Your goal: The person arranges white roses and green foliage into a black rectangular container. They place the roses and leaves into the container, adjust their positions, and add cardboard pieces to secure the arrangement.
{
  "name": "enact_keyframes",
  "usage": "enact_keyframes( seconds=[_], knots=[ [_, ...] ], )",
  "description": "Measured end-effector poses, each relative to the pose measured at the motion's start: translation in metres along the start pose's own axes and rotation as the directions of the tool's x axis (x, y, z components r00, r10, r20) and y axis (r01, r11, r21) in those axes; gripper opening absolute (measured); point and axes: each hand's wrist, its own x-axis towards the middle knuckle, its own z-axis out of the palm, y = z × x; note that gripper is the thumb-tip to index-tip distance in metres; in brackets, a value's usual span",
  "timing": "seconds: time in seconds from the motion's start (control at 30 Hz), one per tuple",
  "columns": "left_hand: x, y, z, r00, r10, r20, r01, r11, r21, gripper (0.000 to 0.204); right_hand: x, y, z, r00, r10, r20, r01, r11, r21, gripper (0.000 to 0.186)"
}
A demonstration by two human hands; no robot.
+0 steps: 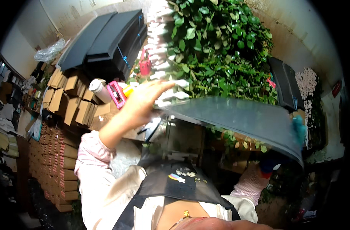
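Grey plastic sheet point(236, 117), one, held by two hands: left hand point(142, 100), right hand point(294, 132).

Two hands point(144, 101), one grey sheet point(236, 117), one bottle point(100, 90).
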Motion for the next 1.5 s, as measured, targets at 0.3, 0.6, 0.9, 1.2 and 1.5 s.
enact_keyframes(
  seconds=[0.3,0.6,0.9,1.2,1.5],
  knots=[
    [-0.012,0.006,0.007,0.651,-0.688,0.319,0.599,0.208,-0.773,0.046,0.066,-0.093,0.025,0.976,-0.008,0.219,0.044,0.987,-0.157,0.052],
    [-0.058,0.075,0.073,0.540,0.425,0.727,0.738,-0.655,-0.165,0.066,0.072,-0.131,0.111,0.135,-0.019,0.991,0.415,0.909,-0.039,0.026],
    [-0.125,-0.011,0.129,0.190,-0.409,0.892,0.864,0.501,0.045,0.059,-0.099,-0.028,0.190,0.025,0.067,0.997,0.633,0.772,-0.068,0.023],
    [-0.122,-0.013,0.257,0.867,0.136,0.480,-0.167,0.986,0.021,0.093,-0.097,-0.035,0.190,0.238,-0.068,0.969,0.544,0.836,-0.075,0.035],
    [-0.137,-0.017,0.270,0.888,0.067,0.455,-0.076,0.997,0.001,0.098,-0.121,-0.035,0.188,0.413,-0.008,0.911,0.414,0.892,-0.180,0.048]
  ],
)
